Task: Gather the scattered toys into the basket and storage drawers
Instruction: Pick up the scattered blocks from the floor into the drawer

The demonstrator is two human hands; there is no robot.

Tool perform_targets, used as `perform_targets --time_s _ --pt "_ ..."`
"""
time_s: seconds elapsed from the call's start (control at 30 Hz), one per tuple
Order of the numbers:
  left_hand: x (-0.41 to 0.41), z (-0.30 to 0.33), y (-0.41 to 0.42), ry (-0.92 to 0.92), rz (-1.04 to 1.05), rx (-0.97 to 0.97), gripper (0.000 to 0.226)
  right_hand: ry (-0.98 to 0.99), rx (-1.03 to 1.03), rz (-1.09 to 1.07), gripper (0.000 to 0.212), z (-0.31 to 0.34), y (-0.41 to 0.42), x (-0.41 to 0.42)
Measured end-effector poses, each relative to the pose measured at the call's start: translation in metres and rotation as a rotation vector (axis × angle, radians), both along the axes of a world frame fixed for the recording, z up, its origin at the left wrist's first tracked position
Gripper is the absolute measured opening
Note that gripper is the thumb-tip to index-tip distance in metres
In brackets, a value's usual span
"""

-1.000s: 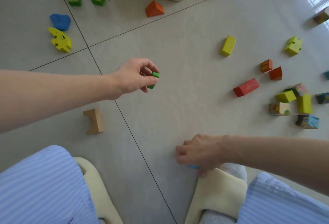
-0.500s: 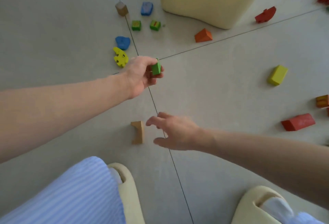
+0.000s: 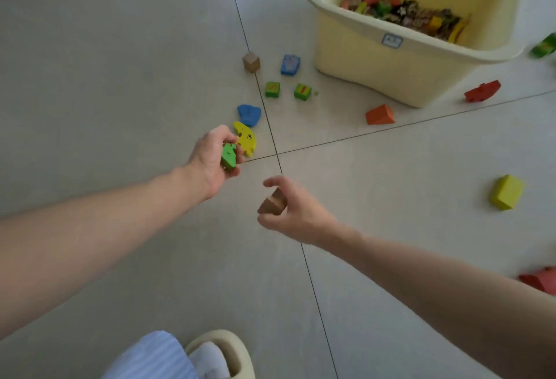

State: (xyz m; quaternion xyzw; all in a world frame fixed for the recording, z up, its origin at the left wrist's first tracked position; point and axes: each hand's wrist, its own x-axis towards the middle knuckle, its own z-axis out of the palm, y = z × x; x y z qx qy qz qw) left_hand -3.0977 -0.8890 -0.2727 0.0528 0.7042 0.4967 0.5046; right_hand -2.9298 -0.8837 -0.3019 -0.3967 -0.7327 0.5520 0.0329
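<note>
Holding a green block [image 3: 229, 156], the left hand [image 3: 214, 159] was at frame centre. The right hand [image 3: 293, 211] pinched a brown wooden block [image 3: 273, 204]; the yellow basket [image 3: 391, 56] stood upper right

Pale grey floor tiles [image 3: 120, 77] filled the view, smooth and faintly glossy. Dark grout lines [image 3: 391, 128] crossed mid-frame, and soft, even light lay over everything.

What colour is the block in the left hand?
Green: the block in the left hand, head view.
</note>
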Motion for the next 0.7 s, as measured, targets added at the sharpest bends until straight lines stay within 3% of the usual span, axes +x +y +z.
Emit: perform_targets --time_s 0.1,0.2,0.3,0.4,0.57,0.63,0.7 --pt "-0.017 -0.019 0.015 0.573 -0.194 -0.106 0.026 0.148 -0.339 -0.381 0.051 0.023 0.043 0.001" --pt "-0.027 -0.029 0.032 0.818 -0.378 -0.248 0.042 0.227 -0.375 -0.549 0.049 0.036 0.071 0.011" --pt "-0.029 -0.040 0.044 0.912 -0.589 -0.461 0.071 0.244 -0.389 -0.618 0.048 0.040 0.081 0.018" --pt "-0.023 -0.055 0.049 0.966 -0.673 -0.557 0.087 0.233 -0.407 -0.644 0.047 0.039 0.082 0.024" --pt "-0.014 -0.058 0.057 1.020 -0.616 -0.576 0.068 0.239 -0.474 -0.665 0.045 0.039 0.081 0.028" --pt "-0.010 -0.055 0.059 0.941 -0.541 -0.535 0.056 0.214 -0.534 -0.703 0.046 0.038 0.084 0.031" --pt "0.001 -0.048 0.057 0.749 -0.355 -0.356 0.048 0.205 -0.664 -0.797 0.038 0.039 0.085 0.033"
